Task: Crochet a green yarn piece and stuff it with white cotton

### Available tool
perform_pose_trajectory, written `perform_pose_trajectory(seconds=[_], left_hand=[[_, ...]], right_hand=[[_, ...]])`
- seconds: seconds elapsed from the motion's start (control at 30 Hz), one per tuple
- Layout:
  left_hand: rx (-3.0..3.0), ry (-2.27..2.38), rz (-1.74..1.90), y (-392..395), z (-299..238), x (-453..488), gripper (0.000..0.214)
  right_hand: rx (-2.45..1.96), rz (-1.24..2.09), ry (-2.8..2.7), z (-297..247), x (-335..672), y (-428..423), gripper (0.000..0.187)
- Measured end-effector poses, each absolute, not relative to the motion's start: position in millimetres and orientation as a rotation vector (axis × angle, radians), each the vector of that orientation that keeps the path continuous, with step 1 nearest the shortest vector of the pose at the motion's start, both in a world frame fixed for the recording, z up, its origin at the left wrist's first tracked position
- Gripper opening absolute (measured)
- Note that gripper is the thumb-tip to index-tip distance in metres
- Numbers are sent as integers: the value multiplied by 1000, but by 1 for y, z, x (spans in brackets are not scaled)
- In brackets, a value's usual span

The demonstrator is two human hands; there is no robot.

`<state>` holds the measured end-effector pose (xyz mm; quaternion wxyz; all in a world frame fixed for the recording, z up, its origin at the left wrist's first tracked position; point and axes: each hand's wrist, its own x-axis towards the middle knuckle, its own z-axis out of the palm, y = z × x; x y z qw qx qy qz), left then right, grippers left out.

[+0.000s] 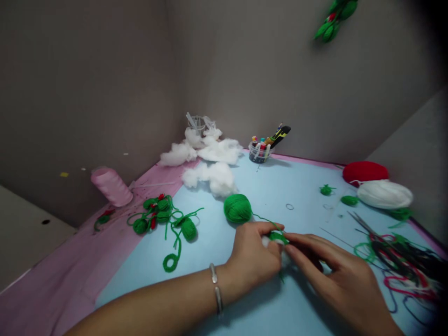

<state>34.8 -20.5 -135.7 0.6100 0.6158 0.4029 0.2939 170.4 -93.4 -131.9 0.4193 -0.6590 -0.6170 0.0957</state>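
Fingers of my left hand (pixel 257 247) are closed around a small green crochet piece (pixel 279 238) with something white beside it. My right hand (pixel 338 270) is pinched at the right edge of that piece, its thumb and forefinger close together. Whatever lies between those right fingers is hidden. A green strand runs from the piece to a green yarn ball (pixel 238 208) just beyond my left hand. Most of the crochet piece is covered by my fingers.
White stuffing (pixel 213 177) lies behind the yarn ball. Small green crocheted pieces (pixel 163 212) and a pink thread cone (pixel 112 186) are at left. At right are scissors (pixel 376 240), tangled yarn, red yarn (pixel 366 172) and white yarn (pixel 385 193). A tub of pens (pixel 261 153) stands behind.
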Motion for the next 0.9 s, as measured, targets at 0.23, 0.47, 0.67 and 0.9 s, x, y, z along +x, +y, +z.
perform_pose_trajectory(seconds=[0.23,0.47,0.67,0.9], left_hand=[[1643,924,804,-24,-132,32,16],[1790,900,806,-23,-136,30,19],[1767,917,740,-23,-132,29,27],[1375,783,675,-13,-131,32,27]], right_hand=[[-1644,105,-1633,-131,171,-89,16],[-1747,447,-1632,-130,171,-91,19],[-1623,788,-1417,-131,166,-98,21],[-1504,1196,-859,-139,164,-91,32]])
